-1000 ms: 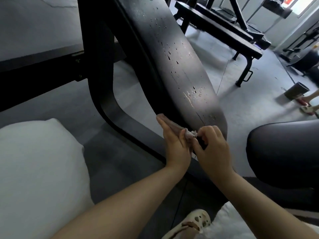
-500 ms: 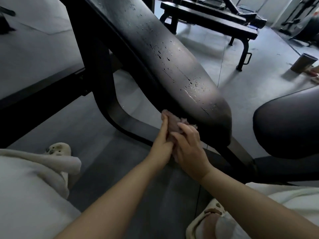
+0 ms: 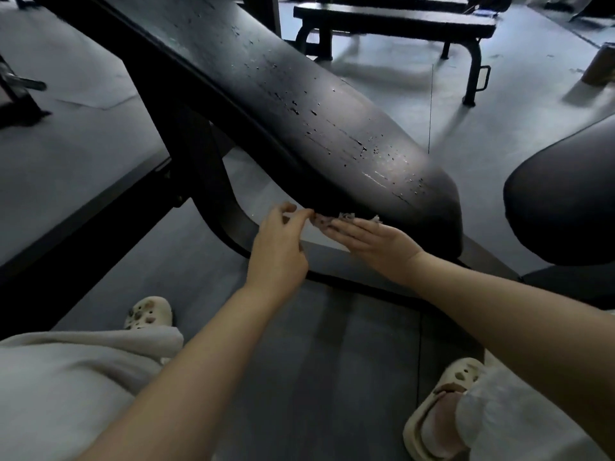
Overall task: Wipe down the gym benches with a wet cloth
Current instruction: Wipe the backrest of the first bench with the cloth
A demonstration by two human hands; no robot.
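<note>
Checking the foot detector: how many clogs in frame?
2. One clog lower left, past the pale trouser leg; the other clog lower right, under the right forearm, partly covered by trouser fabric.

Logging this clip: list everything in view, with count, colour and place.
inclined bench pad: 1, black, cracked, centre
bench frame: 1, black, under the pad
cloth: 1, pinkish grey, at the pad's lower edge
second pad: 1, black, right edge
flat bench: 1, black, top background
sandals: 2, cream, on the floor
left hand: pinches the cloth's end
right hand: fingers straight, presses the cloth
</note>
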